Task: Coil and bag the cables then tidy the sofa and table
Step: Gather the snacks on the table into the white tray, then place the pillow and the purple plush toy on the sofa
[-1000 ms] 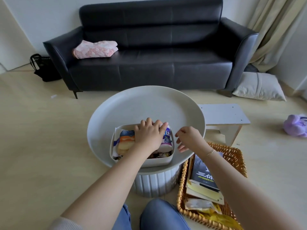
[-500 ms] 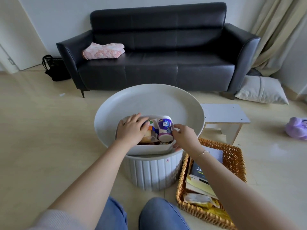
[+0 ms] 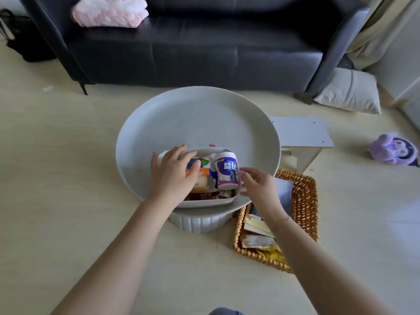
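Round pale-grey table, smooth matte top with a raised rim, on a ribbed cylindrical base. At its near edge sits a white rounded-rectangle tray, packed with snack packets and a white-and-purple canister standing upright at the right end. Left hand lies over the tray's left side, fingers loosely bent across the packets and far rim; grip unclear. Right hand at the tray's right wall, fingertips touching canister and rim, fingers relaxed. Far: black leather sofa, glossy, with a folded pink quilted blanket on its left seat. Woven wicker basket of papers near right.
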`<act>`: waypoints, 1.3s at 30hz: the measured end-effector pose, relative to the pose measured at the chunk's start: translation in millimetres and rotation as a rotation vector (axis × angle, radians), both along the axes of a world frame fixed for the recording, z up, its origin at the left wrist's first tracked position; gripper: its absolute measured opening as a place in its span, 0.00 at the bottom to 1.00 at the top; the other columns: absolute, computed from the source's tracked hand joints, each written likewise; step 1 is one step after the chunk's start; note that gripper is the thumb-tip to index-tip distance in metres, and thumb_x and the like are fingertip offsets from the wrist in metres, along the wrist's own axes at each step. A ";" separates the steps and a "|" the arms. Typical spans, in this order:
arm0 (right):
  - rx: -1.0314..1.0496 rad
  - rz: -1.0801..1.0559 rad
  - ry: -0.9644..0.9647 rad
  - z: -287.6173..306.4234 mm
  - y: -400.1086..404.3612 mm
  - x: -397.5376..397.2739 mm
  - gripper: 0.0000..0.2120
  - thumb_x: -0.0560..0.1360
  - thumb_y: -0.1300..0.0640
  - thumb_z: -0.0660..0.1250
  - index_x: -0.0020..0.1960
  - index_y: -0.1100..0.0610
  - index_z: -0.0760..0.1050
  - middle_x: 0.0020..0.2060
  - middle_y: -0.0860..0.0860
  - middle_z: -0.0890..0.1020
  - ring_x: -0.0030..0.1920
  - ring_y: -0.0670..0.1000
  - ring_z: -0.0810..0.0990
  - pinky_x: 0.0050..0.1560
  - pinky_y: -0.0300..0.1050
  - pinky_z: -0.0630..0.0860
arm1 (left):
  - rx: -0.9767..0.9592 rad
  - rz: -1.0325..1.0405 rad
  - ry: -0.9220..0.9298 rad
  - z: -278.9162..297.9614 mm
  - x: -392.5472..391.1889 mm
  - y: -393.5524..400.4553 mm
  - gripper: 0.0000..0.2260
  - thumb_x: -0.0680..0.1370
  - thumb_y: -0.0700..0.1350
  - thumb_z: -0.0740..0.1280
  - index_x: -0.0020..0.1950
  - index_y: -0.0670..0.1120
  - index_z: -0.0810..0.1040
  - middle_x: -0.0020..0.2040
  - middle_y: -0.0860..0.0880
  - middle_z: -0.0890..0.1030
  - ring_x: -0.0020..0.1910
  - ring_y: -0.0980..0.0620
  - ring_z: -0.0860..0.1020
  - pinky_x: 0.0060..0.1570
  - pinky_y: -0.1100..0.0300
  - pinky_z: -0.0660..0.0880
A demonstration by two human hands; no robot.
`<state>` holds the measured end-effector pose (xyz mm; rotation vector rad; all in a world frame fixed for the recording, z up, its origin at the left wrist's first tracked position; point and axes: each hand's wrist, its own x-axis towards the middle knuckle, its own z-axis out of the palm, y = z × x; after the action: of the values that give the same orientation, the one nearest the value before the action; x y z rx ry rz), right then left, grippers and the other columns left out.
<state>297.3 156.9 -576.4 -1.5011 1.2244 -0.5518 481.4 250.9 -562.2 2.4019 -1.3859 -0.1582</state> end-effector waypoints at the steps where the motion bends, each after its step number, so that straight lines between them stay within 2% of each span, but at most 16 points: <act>1: -0.002 -0.011 0.013 9.5 0.9 -3.2 0.10 0.80 0.56 0.63 0.59 0.55 0.79 0.41 0.46 0.82 0.43 0.48 0.82 0.46 0.47 0.82 | -0.001 -0.007 0.010 10.3 -1.4 -0.3 0.16 0.82 0.53 0.59 0.68 0.53 0.75 0.73 0.52 0.70 0.73 0.51 0.66 0.74 0.44 0.53; 3: -0.008 -0.019 0.026 39.5 2.7 -13.8 0.09 0.79 0.57 0.63 0.57 0.52 0.79 0.42 0.46 0.82 0.45 0.49 0.81 0.50 0.49 0.81 | 0.016 -0.035 0.036 38.8 -8.2 -4.9 0.16 0.81 0.51 0.62 0.67 0.50 0.76 0.70 0.51 0.74 0.70 0.49 0.70 0.70 0.45 0.62; 5: -0.023 -0.007 0.038 70.0 6.9 -23.5 0.10 0.79 0.57 0.63 0.58 0.51 0.79 0.44 0.45 0.82 0.48 0.48 0.81 0.52 0.50 0.81 | 0.018 -0.060 0.054 65.9 -18.8 -8.3 0.15 0.80 0.48 0.63 0.66 0.49 0.77 0.68 0.50 0.76 0.68 0.48 0.72 0.67 0.48 0.66; 8: -0.006 -0.020 0.045 140.6 9.8 -47.2 0.12 0.79 0.57 0.63 0.61 0.53 0.78 0.45 0.44 0.82 0.47 0.57 0.82 0.50 0.58 0.80 | 0.047 -0.097 0.125 131.3 -43.6 -12.7 0.16 0.80 0.46 0.63 0.67 0.49 0.75 0.68 0.50 0.76 0.67 0.48 0.72 0.65 0.53 0.67; 11: 0.018 -0.005 0.087 203.6 13.5 -73.4 0.12 0.79 0.58 0.62 0.61 0.52 0.77 0.45 0.49 0.83 0.47 0.64 0.81 0.45 0.62 0.80 | 0.106 -0.124 0.238 195.7 -67.9 -13.0 0.17 0.80 0.45 0.62 0.70 0.50 0.73 0.69 0.52 0.74 0.67 0.49 0.70 0.63 0.54 0.68; 14: 0.027 0.016 0.110 261.5 19.2 -100.2 0.11 0.77 0.56 0.63 0.56 0.46 0.78 0.44 0.51 0.84 0.42 0.59 0.83 0.43 0.61 0.81 | 0.126 -0.150 0.319 259.0 -94.0 -11.5 0.17 0.80 0.44 0.62 0.70 0.50 0.72 0.69 0.52 0.74 0.67 0.49 0.70 0.64 0.53 0.69; 17: 0.047 0.014 0.115 328.5 25.8 -130.0 0.10 0.75 0.55 0.64 0.46 0.41 0.78 0.42 0.48 0.84 0.43 0.54 0.84 0.48 0.57 0.82 | 0.118 -0.180 0.407 327.2 -122.1 -13.4 0.17 0.80 0.43 0.62 0.69 0.48 0.74 0.68 0.50 0.75 0.67 0.50 0.72 0.66 0.54 0.69; 22: 0.086 -0.057 0.082 422.7 38.9 -183.3 0.12 0.76 0.66 0.62 0.46 0.50 0.78 0.37 0.52 0.82 0.37 0.53 0.78 0.41 0.49 0.74 | 0.115 -0.235 0.575 421.1 -173.3 -19.2 0.14 0.81 0.42 0.62 0.65 0.49 0.76 0.61 0.52 0.80 0.60 0.54 0.77 0.63 0.56 0.72; 25: 0.060 -0.097 0.093 453.7 38.8 -218.3 0.12 0.74 0.67 0.63 0.43 0.51 0.78 0.36 0.56 0.82 0.37 0.52 0.78 0.44 0.50 0.76 | 0.124 -0.292 0.625 451.1 -206.6 -27.9 0.13 0.81 0.43 0.62 0.64 0.50 0.77 0.56 0.54 0.79 0.55 0.56 0.77 0.57 0.62 0.72; 27: 0.046 -0.173 0.075 473.1 37.0 -251.3 0.13 0.74 0.66 0.63 0.41 0.49 0.78 0.37 0.53 0.82 0.38 0.52 0.79 0.46 0.51 0.77 | 0.138 -0.352 0.641 468.2 -239.0 -36.6 0.12 0.81 0.43 0.62 0.64 0.49 0.77 0.55 0.55 0.78 0.55 0.56 0.77 0.55 0.65 0.70; 29: 0.041 -0.219 0.056 482.6 31.5 -276.6 0.12 0.75 0.66 0.63 0.43 0.50 0.79 0.37 0.52 0.82 0.37 0.51 0.80 0.46 0.50 0.77 | 0.147 -0.371 0.675 476.8 -264.1 -44.5 0.11 0.81 0.43 0.62 0.63 0.49 0.77 0.56 0.54 0.79 0.56 0.56 0.77 0.56 0.65 0.70; 34: 0.048 -0.244 0.036 495.6 9.3 -348.1 0.10 0.76 0.66 0.60 0.49 0.57 0.79 0.38 0.51 0.83 0.36 0.48 0.79 0.34 0.33 0.72 | 0.166 -0.397 0.685 486.7 -339.7 -73.8 0.11 0.81 0.45 0.62 0.63 0.50 0.78 0.58 0.55 0.79 0.57 0.57 0.76 0.56 0.64 0.71; 39: 0.038 -0.248 0.032 496.5 -31.6 -411.3 0.10 0.75 0.65 0.61 0.48 0.54 0.79 0.41 0.52 0.84 0.38 0.49 0.81 0.38 0.39 0.73 | 0.169 -0.413 0.657 488.1 -409.7 -125.2 0.11 0.81 0.45 0.62 0.62 0.50 0.79 0.58 0.55 0.79 0.55 0.59 0.75 0.47 0.69 0.67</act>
<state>-114.1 125.2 -79.9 -1.3390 1.4490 -0.6664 71.7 125.7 -74.1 1.8654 -1.5330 -1.0944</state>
